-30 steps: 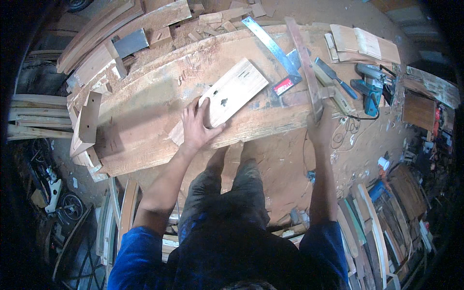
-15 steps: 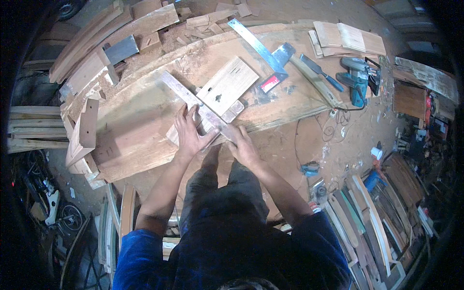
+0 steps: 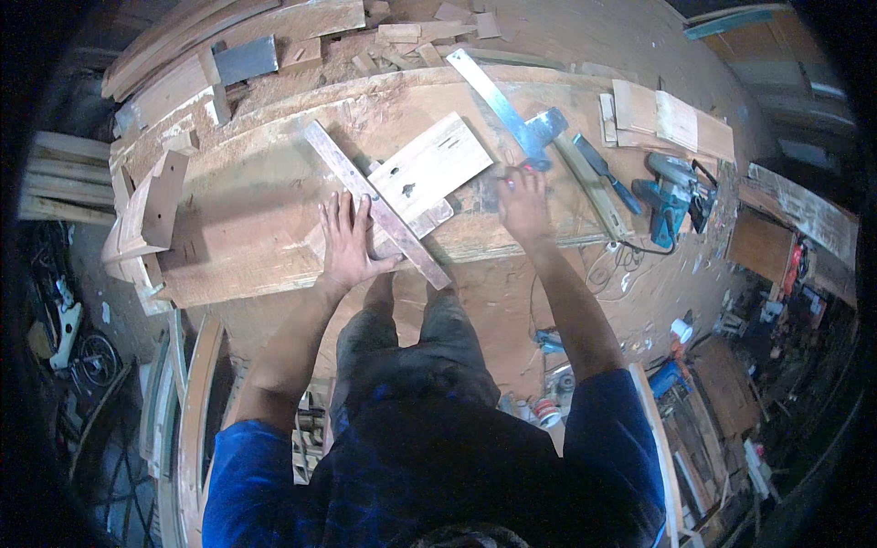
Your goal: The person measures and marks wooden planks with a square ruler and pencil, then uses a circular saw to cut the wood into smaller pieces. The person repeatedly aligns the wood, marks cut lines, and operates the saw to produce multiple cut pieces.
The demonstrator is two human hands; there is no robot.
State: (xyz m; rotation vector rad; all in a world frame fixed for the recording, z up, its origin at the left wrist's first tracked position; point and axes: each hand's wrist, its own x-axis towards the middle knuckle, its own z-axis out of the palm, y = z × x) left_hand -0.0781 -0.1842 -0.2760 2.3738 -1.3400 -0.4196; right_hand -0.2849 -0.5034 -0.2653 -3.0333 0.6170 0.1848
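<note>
A pale board [image 3: 437, 157] with cut slots lies on the workbench, partly over a shorter wood piece [image 3: 431, 219]. A long, flat metal straightedge [image 3: 342, 163] runs diagonally along the board's left side, its near end jutting past the bench edge. My left hand [image 3: 347, 245] lies flat beside it, fingers stretched out and touching the straightedge and wood. My right hand [image 3: 525, 208] is at the bench right of the board, fingers curled down. Bits of red show at its fingertips; what they grip is mostly hidden. Just beyond is a metal try square [image 3: 493, 99].
Right of the square lie a wooden bar [image 3: 585, 183], a chisel [image 3: 607, 173] and a teal circular saw [image 3: 673, 196] with its cord. Flat boards [image 3: 671, 119] are stacked at the far right. An angled wood assembly [image 3: 153, 215] stands on the bench's left end [image 3: 215, 265].
My right hand has left the straightedge's near end and moved right to the red item by the square, now mostly covered. My left hand stays at the straightedge. The view has shifted slightly.
</note>
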